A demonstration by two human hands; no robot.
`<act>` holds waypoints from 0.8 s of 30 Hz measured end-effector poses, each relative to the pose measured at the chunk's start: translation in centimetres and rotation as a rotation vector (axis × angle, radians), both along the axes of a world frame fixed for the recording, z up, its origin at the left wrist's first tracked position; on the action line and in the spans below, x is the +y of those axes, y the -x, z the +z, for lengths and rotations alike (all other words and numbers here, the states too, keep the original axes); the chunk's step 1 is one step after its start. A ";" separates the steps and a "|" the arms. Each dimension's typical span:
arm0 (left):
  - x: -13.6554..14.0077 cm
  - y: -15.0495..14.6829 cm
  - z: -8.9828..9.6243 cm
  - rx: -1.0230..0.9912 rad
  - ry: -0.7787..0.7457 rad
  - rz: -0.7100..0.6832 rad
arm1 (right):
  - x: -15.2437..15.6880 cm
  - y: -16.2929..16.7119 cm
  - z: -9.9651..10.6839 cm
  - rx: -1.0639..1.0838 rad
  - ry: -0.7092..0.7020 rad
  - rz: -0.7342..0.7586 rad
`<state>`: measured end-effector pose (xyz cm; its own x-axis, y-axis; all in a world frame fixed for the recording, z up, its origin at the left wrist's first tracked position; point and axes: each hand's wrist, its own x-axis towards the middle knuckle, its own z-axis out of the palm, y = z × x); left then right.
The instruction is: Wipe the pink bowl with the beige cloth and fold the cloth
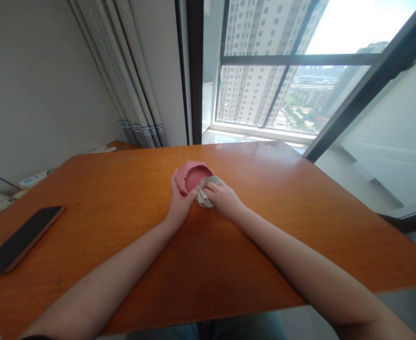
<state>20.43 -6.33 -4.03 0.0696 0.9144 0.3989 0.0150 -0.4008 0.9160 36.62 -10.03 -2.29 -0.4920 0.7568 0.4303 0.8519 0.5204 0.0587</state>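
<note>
A pink faceted bowl-like dish point(195, 175) with a round hollow is tipped toward me over the wooden table. My left hand point(180, 200) grips its left side, fingers behind the rim and thumb at the front. In my right hand point(225, 200) a crumpled light grey cloth point(205, 196) is pinched and pressed against the dish's lower right rim. The cloth covers that part of the rim. Whether the dish's underside touches the table I cannot tell.
The orange-brown wooden table point(123, 189) spreads around both arms. A long black mat or tray point(20, 241) lies at the left, with a white power strip point(34, 179) beyond the table's left edge. Behind stand a grey curtain point(133, 94) and a large window point(264, 94).
</note>
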 end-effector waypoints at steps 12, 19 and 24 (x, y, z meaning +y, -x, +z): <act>1.7 0.8 0.5 0.122 -0.018 -0.133 | 0.5 -2.4 0.5 -0.110 -0.021 0.035; 0.2 -0.6 -0.5 -0.106 0.147 -0.137 | -0.8 0.3 0.5 -0.038 0.022 -0.096; 0.8 0.0 -1.0 -0.032 0.080 -0.050 | -0.6 0.2 0.4 -0.043 0.039 -0.043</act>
